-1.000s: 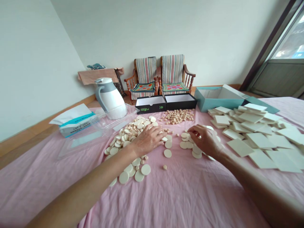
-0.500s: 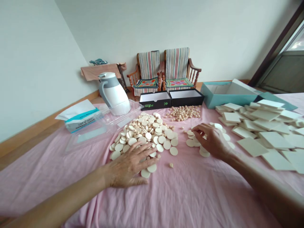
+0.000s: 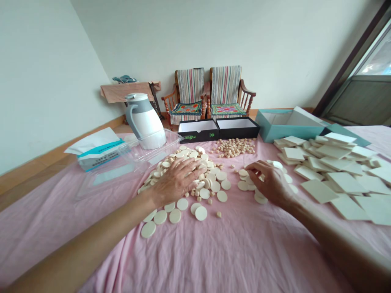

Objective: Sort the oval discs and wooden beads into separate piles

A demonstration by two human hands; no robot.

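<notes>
My left hand point(image 3: 175, 181) lies over a heap of pale round wooden discs point(image 3: 222, 196), its fingers spread and touching the pile. Small wooden pieces point(image 3: 201, 177) are mixed in among the discs. Loose discs point(image 3: 175, 216) lie flat on the cloth in front of that hand. My right hand point(image 3: 270, 183) rests at a smaller group of discs point(image 3: 243, 185), fingers bent and thumb apart, with nothing visible in its grasp; its palm side is hidden. A single small wooden piece point(image 3: 219, 214) sits between the hands.
On the pink cloth point(image 3: 232, 256) are square pale tiles point(image 3: 345, 183) at right, small wooden pieces point(image 3: 235, 147), two black box halves point(image 3: 198, 136) and a teal box point(image 3: 290, 132) behind. A jug point(image 3: 148, 126), clear plastic tray point(image 3: 110, 175) and tissue pack point(image 3: 97, 152) stand left.
My left hand has moved up and away over the heap. Several discs now lie spread on the cloth nearer me. My right hand stays almost where it was.
</notes>
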